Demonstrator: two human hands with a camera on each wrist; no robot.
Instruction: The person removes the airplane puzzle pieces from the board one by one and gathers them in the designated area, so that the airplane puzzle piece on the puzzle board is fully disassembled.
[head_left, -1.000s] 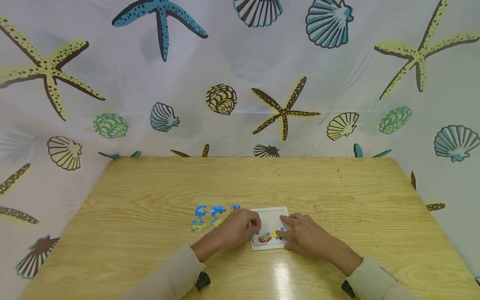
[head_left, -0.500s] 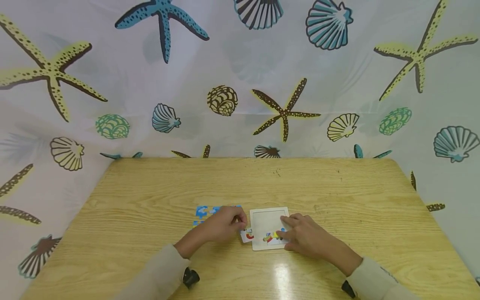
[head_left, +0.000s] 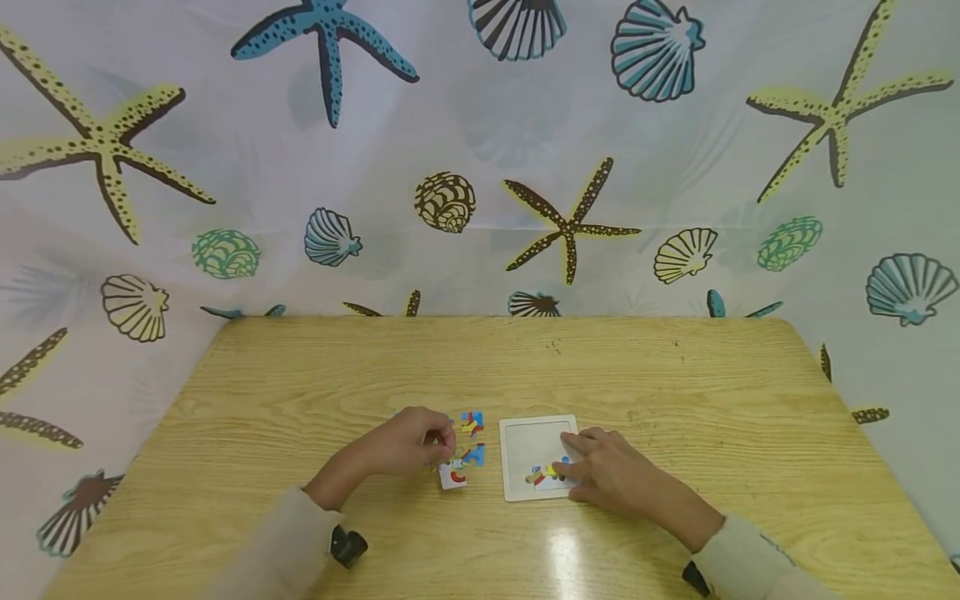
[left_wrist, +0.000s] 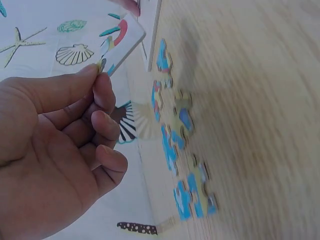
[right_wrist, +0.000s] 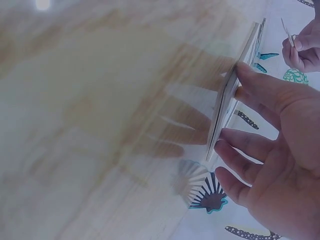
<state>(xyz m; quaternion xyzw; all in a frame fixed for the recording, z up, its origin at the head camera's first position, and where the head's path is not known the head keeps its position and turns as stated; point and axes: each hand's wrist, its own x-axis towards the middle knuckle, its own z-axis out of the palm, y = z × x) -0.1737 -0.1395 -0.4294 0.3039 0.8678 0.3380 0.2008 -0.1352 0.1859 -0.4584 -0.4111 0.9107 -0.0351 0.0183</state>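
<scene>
My left hand (head_left: 408, 442) pinches a white jigsaw piece (head_left: 452, 478) with a red curve between thumb and forefinger. In the left wrist view that piece (left_wrist: 131, 36) is tilted up, raised over the table. Below and around the hand lie loose blue and yellow jigsaw pieces (head_left: 473, 455), some hidden behind it. To their right is a pale puzzle tray (head_left: 505, 458). My right hand (head_left: 618, 473) rests along the tray's right side, fingers spread. Its fingertips touch the rim and the colourful pieces (head_left: 545, 477) lying inside at the bottom right.
A wooden table (head_left: 315, 367) carries everything. Behind it hangs a pale cloth (head_left: 480, 117) printed with shells and starfish, which also drapes down both sides. Dark wrist-worn devices (head_left: 348, 547) show at the cuffs.
My left hand has lifted the white piece out of the tray's lower left and carried it left, to the loose pieces. My right hand has stayed on the tray.
</scene>
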